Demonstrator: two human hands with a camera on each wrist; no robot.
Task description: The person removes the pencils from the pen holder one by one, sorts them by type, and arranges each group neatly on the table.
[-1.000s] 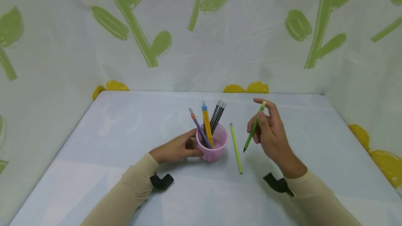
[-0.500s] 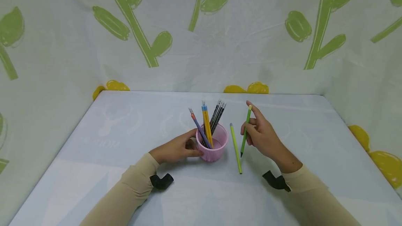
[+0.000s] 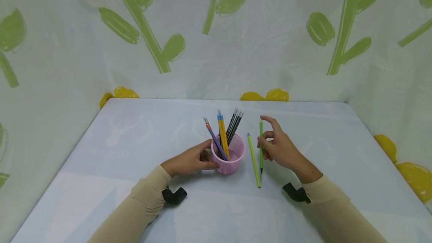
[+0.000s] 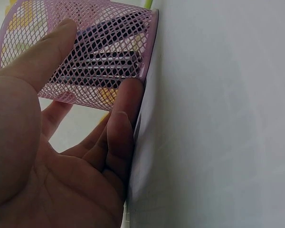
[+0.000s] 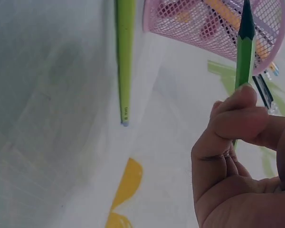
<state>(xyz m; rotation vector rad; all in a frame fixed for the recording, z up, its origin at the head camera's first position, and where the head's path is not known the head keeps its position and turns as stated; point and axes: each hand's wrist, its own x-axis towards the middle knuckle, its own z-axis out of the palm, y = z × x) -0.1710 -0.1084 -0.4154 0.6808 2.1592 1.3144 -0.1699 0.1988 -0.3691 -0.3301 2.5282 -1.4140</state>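
Note:
A pink mesh pencil cup (image 3: 229,166) stands on the table with several pencils in it: a purple one (image 3: 214,138), yellow ones (image 3: 223,138) and black ones (image 3: 234,126). My left hand (image 3: 190,159) holds the cup's left side; in the left wrist view the thumb (image 4: 47,54) lies along the mesh and other fingers touch lower down. My right hand (image 3: 281,148) pinches a green pencil (image 5: 245,57) between thumb and fingers, its dark sharpened point downward. Between cup and right hand, a lime-green pencil (image 3: 254,160) lies on the table, apart from both.
The white table (image 3: 216,213) extends on all sides of the cup. Behind it hangs a pale backdrop (image 3: 270,48) with green leaf and yellow shapes. A black wrist strap piece (image 3: 173,196) shows below the left sleeve, another (image 3: 296,193) by the right.
My right hand has moved left and slightly down with the green pencil, which has turned from slanted to nearly vertical. The left hand and the cup have stayed put.

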